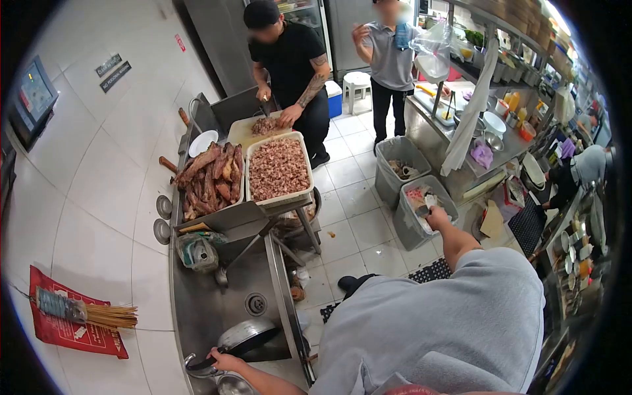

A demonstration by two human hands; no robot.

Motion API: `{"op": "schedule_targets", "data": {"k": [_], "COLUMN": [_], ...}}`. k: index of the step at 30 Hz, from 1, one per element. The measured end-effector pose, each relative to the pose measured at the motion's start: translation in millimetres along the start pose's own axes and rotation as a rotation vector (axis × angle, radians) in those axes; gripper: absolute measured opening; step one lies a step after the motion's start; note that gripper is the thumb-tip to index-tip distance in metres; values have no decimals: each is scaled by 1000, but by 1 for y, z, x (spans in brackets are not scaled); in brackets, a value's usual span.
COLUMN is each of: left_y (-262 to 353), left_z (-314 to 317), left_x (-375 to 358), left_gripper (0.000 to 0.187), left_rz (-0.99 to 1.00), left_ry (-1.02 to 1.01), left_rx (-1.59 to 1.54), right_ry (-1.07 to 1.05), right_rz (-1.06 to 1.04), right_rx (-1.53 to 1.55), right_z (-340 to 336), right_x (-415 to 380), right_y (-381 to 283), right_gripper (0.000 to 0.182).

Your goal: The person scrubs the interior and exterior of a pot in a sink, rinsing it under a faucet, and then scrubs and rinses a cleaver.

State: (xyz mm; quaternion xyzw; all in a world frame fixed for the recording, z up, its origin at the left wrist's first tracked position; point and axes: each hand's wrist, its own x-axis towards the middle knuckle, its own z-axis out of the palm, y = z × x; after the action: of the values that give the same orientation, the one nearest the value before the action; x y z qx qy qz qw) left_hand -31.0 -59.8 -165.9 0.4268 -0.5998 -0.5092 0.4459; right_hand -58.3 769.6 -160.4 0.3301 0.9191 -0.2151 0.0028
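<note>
At the sink's near edge, my left hand (226,361) is closed round the dark handle of a metal pan (249,336), which is tilted over the sink basin (230,296). Beside this hand are a curved faucet (197,367) and a metal bowl (234,384). On the other side, my right hand (436,218) reaches over a grey bin (421,238) that has waste inside. Its fingers are closed on a small whitish object (430,201), too small to name.
A person in black (286,59) chops meat on a board (247,133) beside a tub of diced meat (278,168) and meat slabs (210,181). Another person (392,56) stands near a second bin (400,148). A steel counter (484,161) runs along the right.
</note>
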Motion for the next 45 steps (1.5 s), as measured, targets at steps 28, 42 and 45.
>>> {"op": "schedule_targets", "data": {"k": [28,42,45], "left_y": [29,-10,-9], "left_z": [12,39,29], "left_x": [-134,-168,-149], "left_gripper": [29,34,35], "left_rz": [762,840,797], "left_ry": [-447,-341,-309], "left_rx": [292,539,577], "right_ry": [-46,-47,-7], "right_rz": [-49,-184,-231], "right_rx": [-2,-167,-160], "right_z": [2,23,23], "right_x": [23,46,42], "right_y": [-26,-23,-22], "right_gripper": [33,35,38]}}
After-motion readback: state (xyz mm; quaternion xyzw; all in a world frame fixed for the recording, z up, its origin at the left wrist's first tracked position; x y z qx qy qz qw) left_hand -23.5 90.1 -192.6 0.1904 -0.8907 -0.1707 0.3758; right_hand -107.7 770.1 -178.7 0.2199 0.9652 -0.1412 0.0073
